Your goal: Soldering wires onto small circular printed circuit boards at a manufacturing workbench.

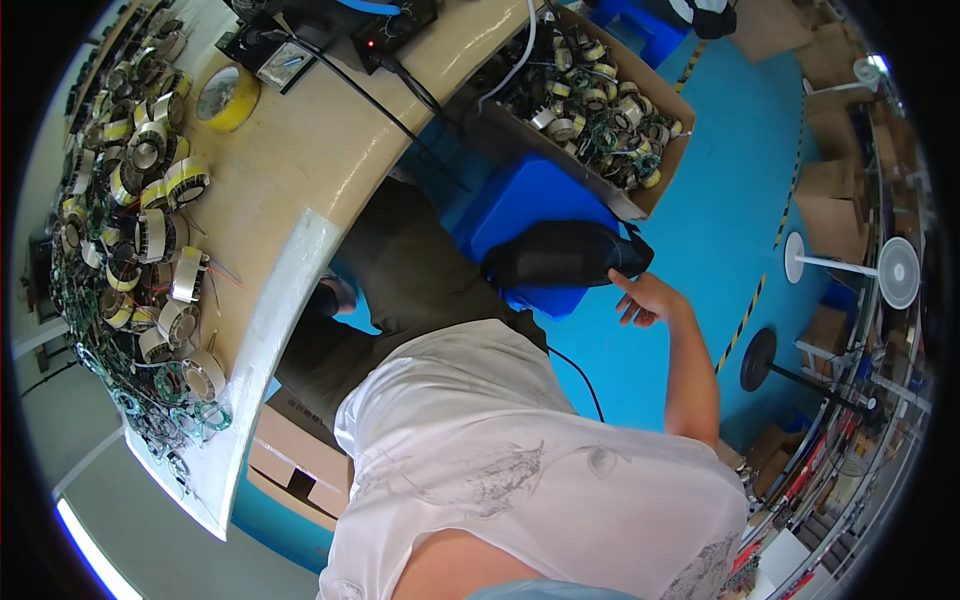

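My right hand is held out at my right side with nothing in it. Its fingers are apart and slightly bent, with the fingertips at the near end of a black bag. Whether they touch the bag, I cannot tell. That bag lies on a blue plastic stool beside my leg. Beyond the stool, an open cardboard box holds many wound motor coils with yellow tape and green wires. My left hand is out of view.
On the workbench at left lies a heap of ring-shaped coils with tangled wires. A yellow tape roll and a black device with cables sit farther back. A cardboard carton stands under the bench. Fans and shelving line the right.
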`<state>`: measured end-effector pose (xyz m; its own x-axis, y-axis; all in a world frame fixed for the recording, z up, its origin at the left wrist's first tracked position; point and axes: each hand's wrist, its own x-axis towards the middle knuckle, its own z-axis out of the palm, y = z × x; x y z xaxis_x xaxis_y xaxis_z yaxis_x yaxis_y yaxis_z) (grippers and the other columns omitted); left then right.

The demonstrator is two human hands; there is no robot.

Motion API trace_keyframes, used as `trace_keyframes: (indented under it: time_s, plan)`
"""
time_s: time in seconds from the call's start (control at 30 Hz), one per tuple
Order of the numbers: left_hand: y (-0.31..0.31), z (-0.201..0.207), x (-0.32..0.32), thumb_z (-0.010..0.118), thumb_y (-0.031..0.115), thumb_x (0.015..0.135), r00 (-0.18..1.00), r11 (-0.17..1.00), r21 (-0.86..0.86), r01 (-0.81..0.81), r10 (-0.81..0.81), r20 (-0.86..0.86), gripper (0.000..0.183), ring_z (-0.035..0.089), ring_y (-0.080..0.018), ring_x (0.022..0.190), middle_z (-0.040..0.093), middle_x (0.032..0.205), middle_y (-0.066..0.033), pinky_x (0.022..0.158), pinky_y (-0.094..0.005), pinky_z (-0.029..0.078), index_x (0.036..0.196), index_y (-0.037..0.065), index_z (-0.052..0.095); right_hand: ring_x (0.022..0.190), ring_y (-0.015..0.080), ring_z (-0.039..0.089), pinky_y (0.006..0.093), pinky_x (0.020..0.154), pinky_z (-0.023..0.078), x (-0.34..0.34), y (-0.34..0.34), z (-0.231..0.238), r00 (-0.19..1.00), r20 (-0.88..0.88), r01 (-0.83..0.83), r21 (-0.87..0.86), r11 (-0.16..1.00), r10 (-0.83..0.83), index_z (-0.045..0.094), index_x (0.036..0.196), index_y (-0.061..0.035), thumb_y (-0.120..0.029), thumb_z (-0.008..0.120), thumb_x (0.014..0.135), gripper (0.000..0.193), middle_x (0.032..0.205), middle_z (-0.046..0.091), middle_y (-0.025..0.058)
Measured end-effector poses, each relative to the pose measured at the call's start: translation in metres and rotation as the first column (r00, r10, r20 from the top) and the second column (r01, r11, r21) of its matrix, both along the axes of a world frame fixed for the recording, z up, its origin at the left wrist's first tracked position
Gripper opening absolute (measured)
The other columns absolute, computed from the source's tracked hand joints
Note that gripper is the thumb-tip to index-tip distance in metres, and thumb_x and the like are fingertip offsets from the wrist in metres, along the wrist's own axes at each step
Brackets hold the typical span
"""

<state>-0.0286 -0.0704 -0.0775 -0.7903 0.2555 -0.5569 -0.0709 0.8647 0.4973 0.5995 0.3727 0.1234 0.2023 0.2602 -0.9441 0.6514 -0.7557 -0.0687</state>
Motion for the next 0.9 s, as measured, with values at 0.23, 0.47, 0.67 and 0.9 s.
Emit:
trace_keyframes:
  time_s: [0.23, 0.47, 0.67, 0.9]
  plan:
    - [0.026, -0.015, -0.006, 0.068, 0.018, 0.093, 0.980, 1.000, -0.008, 0.002, -0.001, 0.198, 0.031, 0.062, -0.0199, 0.077, 0.066, 0.085, -0.0104, 0.066, -0.0382, 0.051, 0.110, -0.007, 0.064, 0.051, 0.0222, 0.065, 0.0329, 0.040, 0.050, 0.001, -0.001, -0.055, 0.891, -0.108, 0.435, 0.484, 0.759, -0.442, 0.063, 0.098, 0.0085, -0.061, 0.049, 0.100, 0.071, 0.078, 0.071, 0.0183]
    - [0.045, -0.025, 0.007, 0.070, 0.018, 0.091, 0.932, 0.987, 0.053, -0.150, 0.124, 0.341, 0.032, 0.063, -0.0205, 0.079, 0.067, 0.088, -0.0113, 0.067, -0.0393, 0.052, 0.110, -0.008, 0.064, 0.051, 0.0284, 0.069, 0.0390, 0.040, 0.055, 0.006, 0.046, -0.091, 0.966, 0.063, 0.132, 0.716, 0.686, -0.252, 0.061, 0.108, 0.0102, -0.044, 0.047, 0.106, 0.057, 0.073, 0.068, 0.0207]
    - [0.023, -0.049, 0.040, 0.071, 0.017, 0.090, 0.832, 0.914, 0.126, -0.386, 0.286, 0.476, 0.033, 0.064, -0.0210, 0.082, 0.068, 0.090, -0.0121, 0.069, -0.0402, 0.052, 0.110, -0.009, 0.064, 0.051, 0.0304, 0.068, 0.0404, 0.042, 0.053, 0.027, 0.110, -0.076, 0.974, 0.182, -0.224, 0.733, 0.643, 0.132, 0.060, 0.111, 0.0126, -0.048, 0.046, 0.105, 0.063, 0.075, 0.067, 0.0250]
    - [-0.012, -0.157, 0.064, 0.075, 0.013, 0.085, 0.724, 0.864, 0.090, -0.495, 0.352, 0.593, 0.038, 0.063, -0.0207, 0.099, 0.070, 0.110, -0.0192, 0.078, -0.0462, 0.051, 0.111, -0.013, 0.064, 0.059, 0.0441, 0.066, 0.0521, 0.058, 0.055, 0.057, 0.176, -0.123, 0.836, 0.434, -0.549, 0.688, 0.475, 0.337, 0.064, 0.080, 0.0139, -0.046, 0.049, 0.104, 0.066, 0.067, 0.063, 0.0301]
